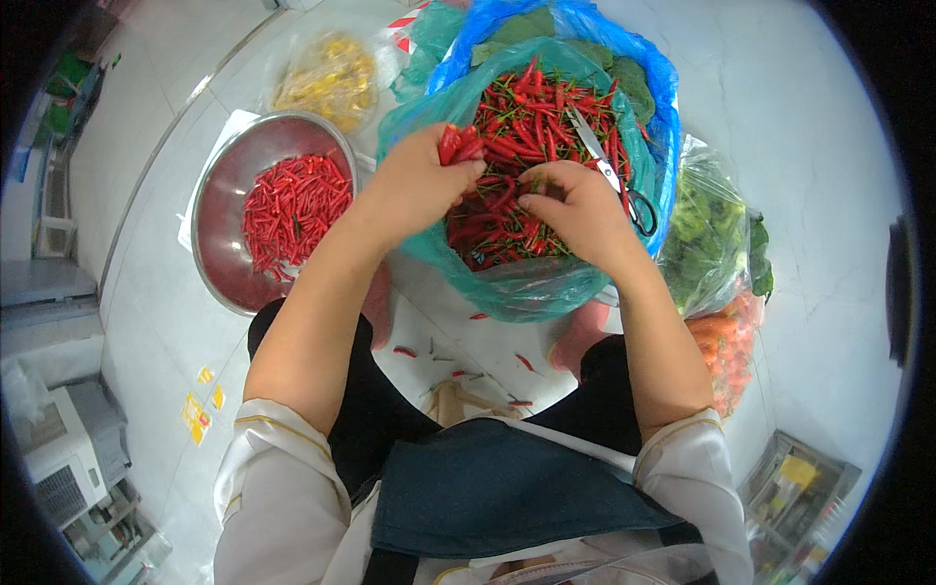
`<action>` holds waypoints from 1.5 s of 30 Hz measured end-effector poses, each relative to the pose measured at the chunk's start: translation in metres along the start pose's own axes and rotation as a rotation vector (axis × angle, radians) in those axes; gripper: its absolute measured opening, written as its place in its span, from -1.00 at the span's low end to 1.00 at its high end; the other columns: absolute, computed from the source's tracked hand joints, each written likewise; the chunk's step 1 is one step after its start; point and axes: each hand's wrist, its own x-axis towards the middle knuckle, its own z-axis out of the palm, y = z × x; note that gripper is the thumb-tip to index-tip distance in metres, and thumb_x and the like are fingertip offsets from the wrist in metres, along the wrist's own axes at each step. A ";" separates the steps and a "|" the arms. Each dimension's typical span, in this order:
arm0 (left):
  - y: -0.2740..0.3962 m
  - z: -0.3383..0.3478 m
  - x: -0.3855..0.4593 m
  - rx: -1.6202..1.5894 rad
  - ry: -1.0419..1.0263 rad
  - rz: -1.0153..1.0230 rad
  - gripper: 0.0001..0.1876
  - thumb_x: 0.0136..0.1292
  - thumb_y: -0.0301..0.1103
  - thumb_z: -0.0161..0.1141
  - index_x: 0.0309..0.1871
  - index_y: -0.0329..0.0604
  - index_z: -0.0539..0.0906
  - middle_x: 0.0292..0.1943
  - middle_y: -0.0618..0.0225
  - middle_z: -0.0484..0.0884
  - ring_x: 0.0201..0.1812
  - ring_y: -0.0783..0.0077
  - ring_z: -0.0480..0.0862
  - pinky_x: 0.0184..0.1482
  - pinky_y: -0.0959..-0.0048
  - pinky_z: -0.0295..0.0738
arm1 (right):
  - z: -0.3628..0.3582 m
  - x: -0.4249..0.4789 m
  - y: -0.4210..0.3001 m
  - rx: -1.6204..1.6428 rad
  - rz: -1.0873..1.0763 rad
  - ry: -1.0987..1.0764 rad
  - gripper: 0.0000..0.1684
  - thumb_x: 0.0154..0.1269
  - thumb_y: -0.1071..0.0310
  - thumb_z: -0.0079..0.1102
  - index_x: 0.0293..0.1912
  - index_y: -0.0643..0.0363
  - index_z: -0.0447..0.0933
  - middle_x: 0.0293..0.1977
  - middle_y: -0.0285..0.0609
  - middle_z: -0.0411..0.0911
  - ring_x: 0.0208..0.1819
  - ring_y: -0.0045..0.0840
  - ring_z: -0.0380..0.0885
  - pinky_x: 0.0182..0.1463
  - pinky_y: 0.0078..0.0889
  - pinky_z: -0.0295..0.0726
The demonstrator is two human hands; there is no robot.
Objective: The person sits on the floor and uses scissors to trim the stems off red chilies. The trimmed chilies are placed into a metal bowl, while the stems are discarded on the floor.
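Observation:
A green plastic bag (512,292) full of red chili peppers (537,121) with green stems stands before me. My left hand (424,179) is closed around a few red chilies, over the bag's left part. Over the chilies to its right, my right hand (578,208) has its thumb and forefinger apart; whether anything lies between them is unclear. Scissors (607,172) with black handles lie on the bag's right side. At the left, a steel bowl (219,212) holds a heap of red chilies (296,212), most with no stems showing.
A blue bag (665,88) with green leaves surrounds the back of the green bag. A bag of yellow pieces (329,80) lies behind the bowl. Bagged leafy greens (702,227) and bagged carrots (727,351) are at the right. Loose chilies (524,362) lie on the tiled floor (826,219).

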 end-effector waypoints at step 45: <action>0.009 0.003 -0.003 -0.854 -0.053 -0.129 -0.83 0.21 -0.44 0.24 -0.15 -0.21 0.55 -0.40 0.32 0.60 -0.34 0.34 0.65 -0.21 0.22 0.60 | 0.040 0.002 0.026 -0.509 0.064 0.163 -0.81 -0.01 0.25 0.31 -0.48 0.16 0.57 -0.45 -0.16 0.46 -0.28 -0.24 0.51 -0.19 -0.21 0.49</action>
